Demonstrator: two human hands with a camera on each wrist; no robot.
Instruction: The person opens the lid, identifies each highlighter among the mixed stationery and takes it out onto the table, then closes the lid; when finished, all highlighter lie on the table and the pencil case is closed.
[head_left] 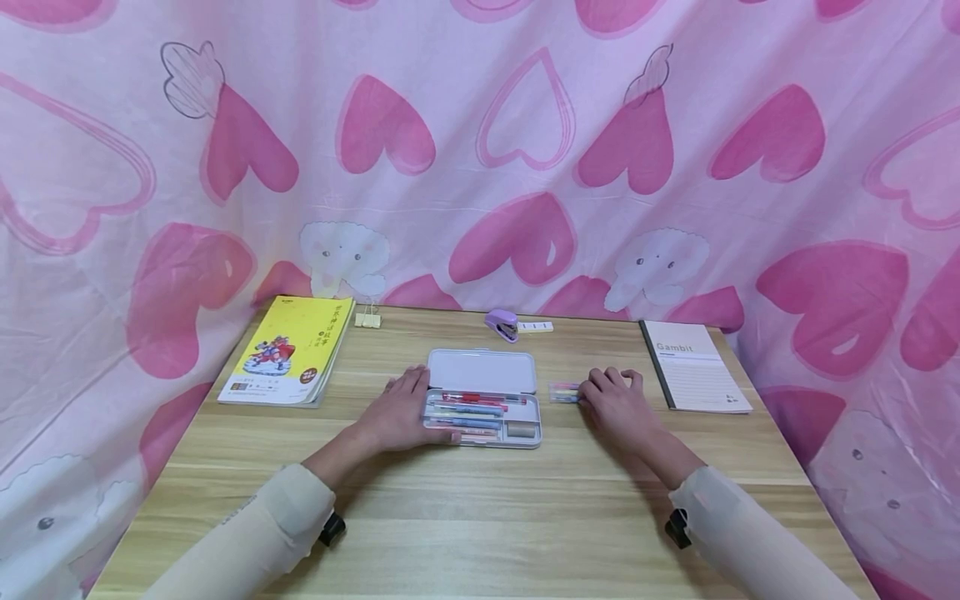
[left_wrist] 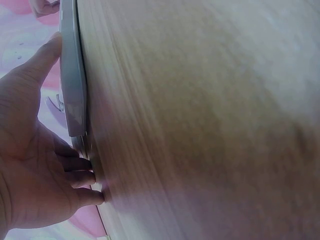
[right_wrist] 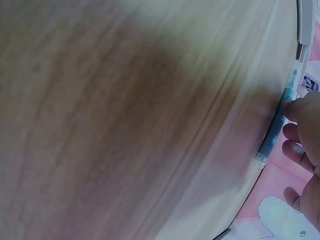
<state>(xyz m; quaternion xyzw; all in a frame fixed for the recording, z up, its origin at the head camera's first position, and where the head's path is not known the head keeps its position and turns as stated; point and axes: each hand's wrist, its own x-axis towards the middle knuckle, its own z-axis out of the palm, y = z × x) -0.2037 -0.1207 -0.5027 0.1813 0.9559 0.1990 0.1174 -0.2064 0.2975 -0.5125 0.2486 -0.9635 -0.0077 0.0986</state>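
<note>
An open white pencil case (head_left: 482, 371) lies in the middle of the table, its lid laid back. Red pens (head_left: 468, 398), several blue and pink pens (head_left: 465, 423) and a small grey-brown block (head_left: 521, 430) fill its tray. My left hand (head_left: 401, 412) rests against the case's left side, thumb at the front edge and fingers extended toward the back. To the right, my right hand (head_left: 617, 404) pinches a small clear pack of coloured pens (head_left: 564, 392) low over the table. In the right wrist view the thumb is on its blue marker (right_wrist: 274, 127).
A yellow book (head_left: 292, 350) lies at the left, with a binder clip (head_left: 367, 319) near the back edge. Behind the case are a purple stapler (head_left: 502, 325) and a white strip (head_left: 536, 327). A Gambit notebook (head_left: 697, 371) lies right. A pink heart-patterned curtain (head_left: 386, 125) surrounds the table.
</note>
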